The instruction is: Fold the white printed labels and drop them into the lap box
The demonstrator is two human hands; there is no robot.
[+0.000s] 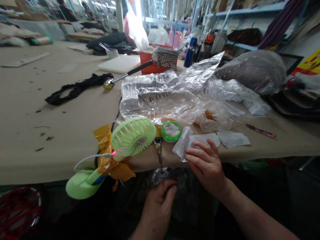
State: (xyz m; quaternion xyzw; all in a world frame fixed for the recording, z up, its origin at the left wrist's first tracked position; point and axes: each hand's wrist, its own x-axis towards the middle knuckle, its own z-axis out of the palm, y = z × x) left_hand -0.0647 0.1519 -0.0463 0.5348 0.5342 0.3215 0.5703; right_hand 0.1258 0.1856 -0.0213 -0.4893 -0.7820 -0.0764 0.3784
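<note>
My right hand [207, 166] lies with fingers stretched out over small printed paper slips [181, 146] at the table's front edge, touching them. Below the edge is my left hand [161, 203], closed, its fingertips hidden; whatever they hold I cannot make out. Grey shiny scraps [162, 175] lie just past those fingers. A slim tool with a metal shaft [159, 150] points down over the edge above the left hand. Beside it stands a round green tub [171, 131] filled with white fluffy material. More printed slips [233, 139] are spread to the right.
A light-green fan [133, 136] is fixed to the edge with brown tape [106, 163]. Clear plastic bags [165, 100] cover the middle. Thread snips [261, 130] lie right; a black cloth strip [77, 89] and a black-handled tool [130, 73] lie further back. Bottles [191, 51] stand behind.
</note>
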